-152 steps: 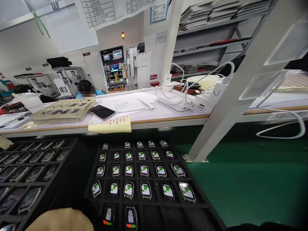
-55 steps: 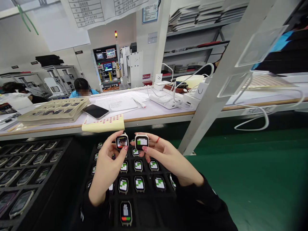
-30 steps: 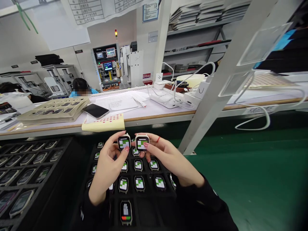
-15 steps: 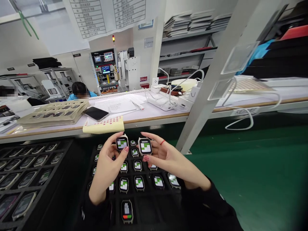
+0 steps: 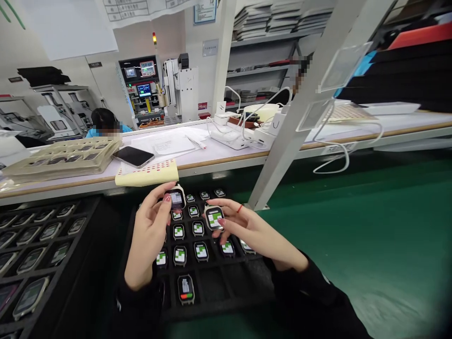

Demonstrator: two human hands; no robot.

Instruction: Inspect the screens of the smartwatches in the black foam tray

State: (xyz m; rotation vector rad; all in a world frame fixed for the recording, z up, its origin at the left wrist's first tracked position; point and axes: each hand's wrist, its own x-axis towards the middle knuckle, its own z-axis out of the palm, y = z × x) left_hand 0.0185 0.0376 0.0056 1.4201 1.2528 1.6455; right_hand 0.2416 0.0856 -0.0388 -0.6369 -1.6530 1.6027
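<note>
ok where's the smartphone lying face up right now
In the head view the smartphone lies on the white bench, left of centre, between the beige tray and the papers, just behind the yellow dotted sheet.

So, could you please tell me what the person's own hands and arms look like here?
Both hands are bare, with pink-polished nails. The left hand and right hand come out of black long sleeves. A thin red band circles a right-hand finger.

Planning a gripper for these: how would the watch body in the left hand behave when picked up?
The watch body looks small and rigid, and the left hand holds it by fingertips alone, so probably light. Its glossy screen may be slippery and scratch-prone. Flat-backed, so unlikely to roll.
</note>
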